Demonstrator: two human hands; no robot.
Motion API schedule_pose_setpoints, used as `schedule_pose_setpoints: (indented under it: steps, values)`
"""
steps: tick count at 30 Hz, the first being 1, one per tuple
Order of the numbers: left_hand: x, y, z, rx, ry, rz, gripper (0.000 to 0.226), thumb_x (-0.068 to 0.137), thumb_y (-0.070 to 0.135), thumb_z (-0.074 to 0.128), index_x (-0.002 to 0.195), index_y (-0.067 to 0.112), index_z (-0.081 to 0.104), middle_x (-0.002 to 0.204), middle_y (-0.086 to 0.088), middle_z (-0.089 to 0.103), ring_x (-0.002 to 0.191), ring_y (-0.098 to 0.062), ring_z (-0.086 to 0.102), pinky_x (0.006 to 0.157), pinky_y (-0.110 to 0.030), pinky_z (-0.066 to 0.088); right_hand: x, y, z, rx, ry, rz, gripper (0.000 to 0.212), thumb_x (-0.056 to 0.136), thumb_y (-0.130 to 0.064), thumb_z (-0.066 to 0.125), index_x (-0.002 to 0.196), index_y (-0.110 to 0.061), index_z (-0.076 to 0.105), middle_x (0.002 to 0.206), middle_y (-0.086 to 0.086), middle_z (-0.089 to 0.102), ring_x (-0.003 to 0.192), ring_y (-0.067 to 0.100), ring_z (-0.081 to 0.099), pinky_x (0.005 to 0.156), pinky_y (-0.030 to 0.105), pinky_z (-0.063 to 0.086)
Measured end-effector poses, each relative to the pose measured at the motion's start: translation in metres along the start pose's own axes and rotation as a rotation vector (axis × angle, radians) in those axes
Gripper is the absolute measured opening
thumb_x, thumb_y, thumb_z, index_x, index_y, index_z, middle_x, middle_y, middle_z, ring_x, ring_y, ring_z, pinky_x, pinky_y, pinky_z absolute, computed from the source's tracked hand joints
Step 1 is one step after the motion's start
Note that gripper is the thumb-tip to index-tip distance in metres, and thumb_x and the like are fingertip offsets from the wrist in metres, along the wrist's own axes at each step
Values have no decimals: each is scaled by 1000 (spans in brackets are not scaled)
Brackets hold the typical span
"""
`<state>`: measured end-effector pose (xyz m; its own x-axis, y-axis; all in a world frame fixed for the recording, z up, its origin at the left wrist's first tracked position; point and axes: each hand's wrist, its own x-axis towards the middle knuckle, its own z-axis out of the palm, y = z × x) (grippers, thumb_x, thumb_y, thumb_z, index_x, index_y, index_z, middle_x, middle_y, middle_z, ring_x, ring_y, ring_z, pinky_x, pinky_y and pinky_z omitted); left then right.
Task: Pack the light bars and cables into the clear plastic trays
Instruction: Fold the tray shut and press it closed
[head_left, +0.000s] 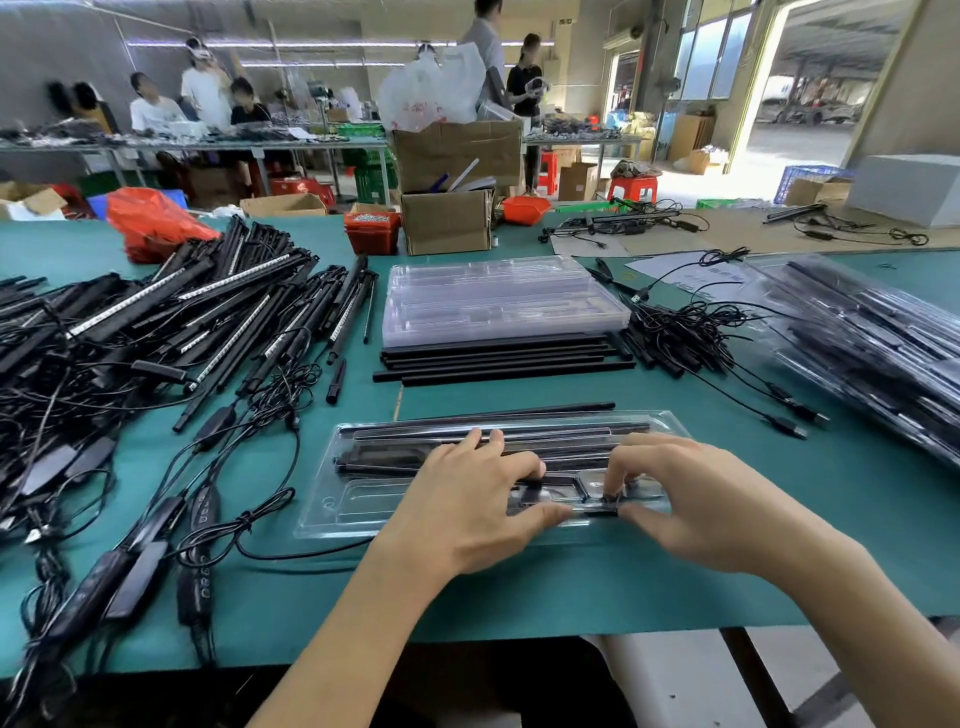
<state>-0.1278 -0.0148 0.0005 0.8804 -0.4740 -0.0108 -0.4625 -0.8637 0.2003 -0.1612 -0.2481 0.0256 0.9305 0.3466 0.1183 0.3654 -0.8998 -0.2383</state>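
Hands work at the clear tray on the desk: left hand and right hand both pinch a small black piece.

A green-covered table is carrying a clear tray near its front edge, a stack of empty clear trays behind it with loose black rods lying between, a heap of light bars and cables at left, bundled cables and filled trays at right, and cardboard boxes at the back
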Motion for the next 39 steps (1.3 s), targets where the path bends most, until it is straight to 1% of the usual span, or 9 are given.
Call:
schedule_pose_setpoints:
  steps: [6, 13, 16, 18, 20, 23, 25, 34, 39]
  values:
    - [-1, 1, -1, 8, 6, 13, 63, 88, 80, 30, 133, 41, 49, 161, -8, 30, 153, -25, 15, 119, -43, 21, 3, -8, 7, -187, 38, -72, 21, 86, -23, 60, 97, -35, 48, 101, -17, 52, 97, 8, 47, 70, 23, 25]
    - [-1, -1, 2, -22, 6, 25, 65, 85, 83, 31, 133, 43, 47, 162, -6, 28, 154, -24, 12, 122, -44, 16, 2, -6, 10, -197, 73, -75, 22, 91, -30, 66, 104, -35, 50, 106, -18, 50, 104, 9, 45, 77, 21, 26]
    - [-2, -11, -3, -160, -19, 5, 66, 86, 84, 25, 139, 50, 46, 163, 5, 24, 153, -13, 10, 121, -40, 14, 3, 3, 10, -82, 10, -71, 22, 93, -34, 67, 96, -37, 45, 102, -21, 47, 102, 7, 42, 82, 20, 30]
    - [-2, -21, -6, -220, -25, -9, 54, 94, 73, 31, 143, 54, 42, 161, 18, 22, 152, -4, 10, 121, -37, 15, 3, 11, 8, 97, -50, -46, 20, 90, -33, 71, 92, -34, 51, 100, -20, 47, 102, 7, 43, 90, 23, 36]
    - [-2, -29, -3, -186, -16, -9, 58, 95, 69, 37, 150, 51, 31, 162, 24, 16, 151, 0, 6, 124, -37, 12, 3, 16, 7, 232, -91, -18, 17, 88, -34, 74, 92, -33, 57, 101, -17, 48, 105, 3, 44, 94, 24, 37]
    - [-3, -30, 6, -51, 9, -53, 66, 90, 79, 24, 151, 58, 11, 165, 20, 1, 152, -5, -9, 123, -40, -6, 2, 17, 10, 346, -97, 17, 14, 88, -41, 72, 87, -33, 60, 101, -13, 53, 104, 2, 46, 91, 19, 36]
    - [-2, -30, 9, -24, 1, -102, 70, 83, 85, 17, 149, 63, 3, 166, 17, -3, 152, -10, -15, 121, -45, -14, 6, 17, 12, 346, -78, 39, 17, 87, -37, 74, 81, -32, 59, 96, -9, 56, 95, 2, 49, 85, 24, 37]
    - [5, -26, 13, -110, 35, -188, 56, 89, 78, 26, 143, 62, 26, 165, 18, 9, 152, -8, -6, 122, -48, -9, 23, -1, 11, 171, -133, 210, 35, 89, -45, 68, 67, -26, 49, 83, -5, 50, 77, 7, 48, 87, 38, 43]
    - [6, -23, 14, -77, 37, -199, 62, 85, 82, 21, 143, 61, 23, 165, 15, 8, 152, -11, -7, 122, -51, -9, 32, -6, 15, 81, -126, 228, 45, 90, -49, 64, 64, -20, 44, 66, -7, 49, 64, 9, 46, 63, 31, 36]
